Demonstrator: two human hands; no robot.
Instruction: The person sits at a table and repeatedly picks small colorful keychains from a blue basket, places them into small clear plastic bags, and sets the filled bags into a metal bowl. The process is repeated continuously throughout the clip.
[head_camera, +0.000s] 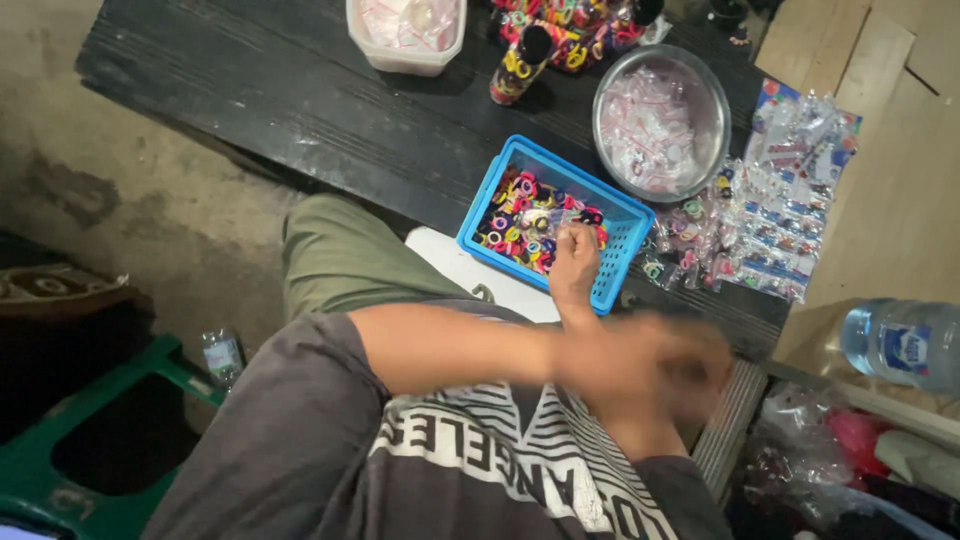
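Note:
A blue plastic basket (625, 260) on the dark wooden table holds several small colourful hair bands (515, 220). My left hand (575, 265) reaches into the basket with its fingers pinched on what looks like a small clear bag at the fingertips. Its forearm crosses in front of my grey shirt. My right hand (665, 365) is near the table's front edge, just below the basket. It is blurred by motion, so I cannot tell its grip or what it holds.
A metal bowl (712, 105) of small clear bags stands behind the basket. Packed bands on printed cards (790, 210) lie to its right. A white tub (400, 55), a dark bottle wrapped in bands (520, 60), a water bottle (900, 345) and a green stool (150, 370) surround the area.

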